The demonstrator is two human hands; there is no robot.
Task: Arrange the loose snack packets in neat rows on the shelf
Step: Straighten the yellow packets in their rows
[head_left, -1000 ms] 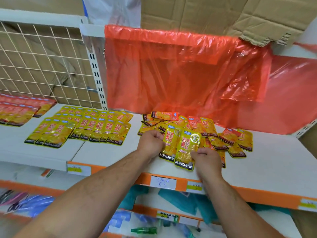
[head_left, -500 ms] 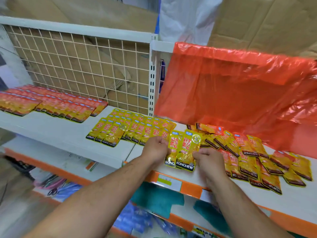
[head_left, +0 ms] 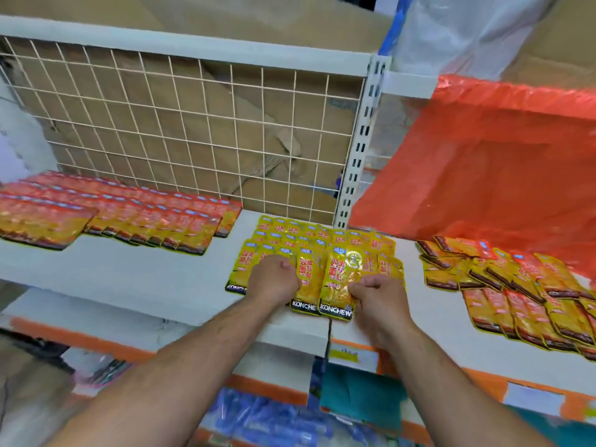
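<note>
Two yellow KONCHEW packets (head_left: 337,285) | glossy, red lettering, black base band | left hand (head_left: 272,279), right hand (head_left: 379,296) each clutch one

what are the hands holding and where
Left hand grips one yellow packet by its left edge; right hand grips the other packet by its lower right edge.

Shop, white retail shelving (head_left: 129,279) w/ orange price strips (head_left: 80,338), rows of snack pkts (head_left: 145,217)
</note>
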